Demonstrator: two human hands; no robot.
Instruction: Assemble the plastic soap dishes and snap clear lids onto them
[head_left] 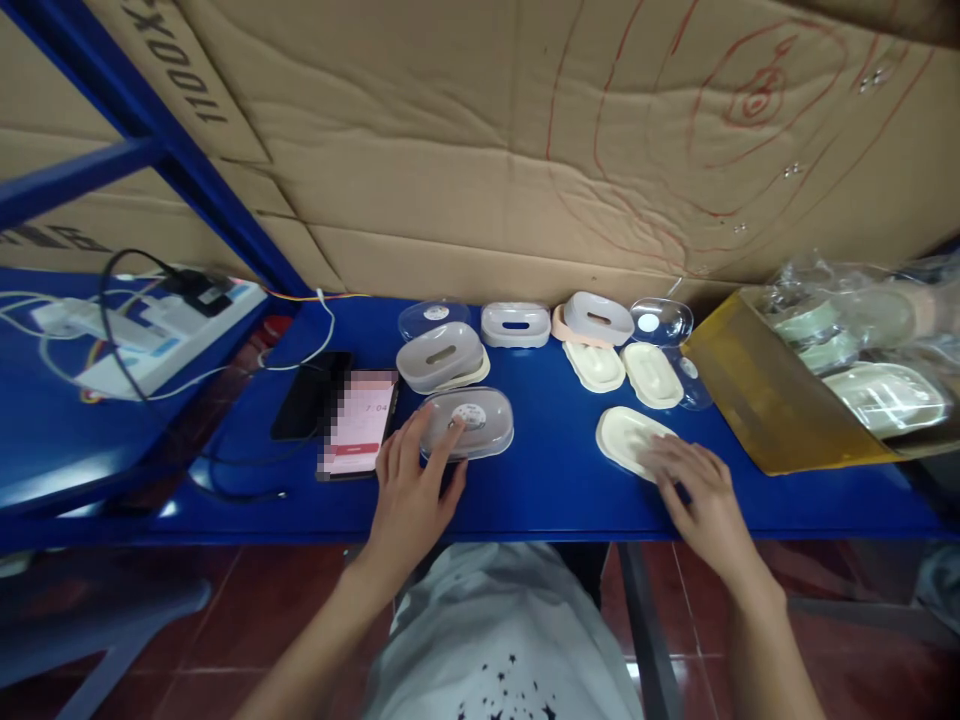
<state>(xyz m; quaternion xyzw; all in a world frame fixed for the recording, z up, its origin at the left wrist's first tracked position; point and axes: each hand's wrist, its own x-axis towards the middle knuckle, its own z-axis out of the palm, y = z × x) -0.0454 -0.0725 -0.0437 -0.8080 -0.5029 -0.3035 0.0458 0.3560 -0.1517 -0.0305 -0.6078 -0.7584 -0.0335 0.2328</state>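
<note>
My left hand (pixel 420 465) rests with spread fingers on a grey oval dish under a clear lid (pixel 491 415) with a round white sticker. At the right, my right hand (pixel 694 485) touches the near right end of a cream oval tray (pixel 624 432) lying flat; its fingers are apart and slightly blurred. Behind my left hand is a grey oval piece (pixel 439 357) with a slot, leaning on a cream one. Farther back sit a white slotted dish (pixel 516 338), another grey slotted piece (pixel 600 312) on a peach one, two cream trays (pixel 654 378) and clear lids (pixel 671 312).
A lit phone (pixel 358 425) and a dark phone (pixel 306 400) lie on the blue table (pixel 555 500) at the left. Beyond them are a white power strip (pixel 176 335) and cables. An open box (pixel 772 400) of wrapped dishes stands at the right. Cardboard (pixel 450 150) lines the back.
</note>
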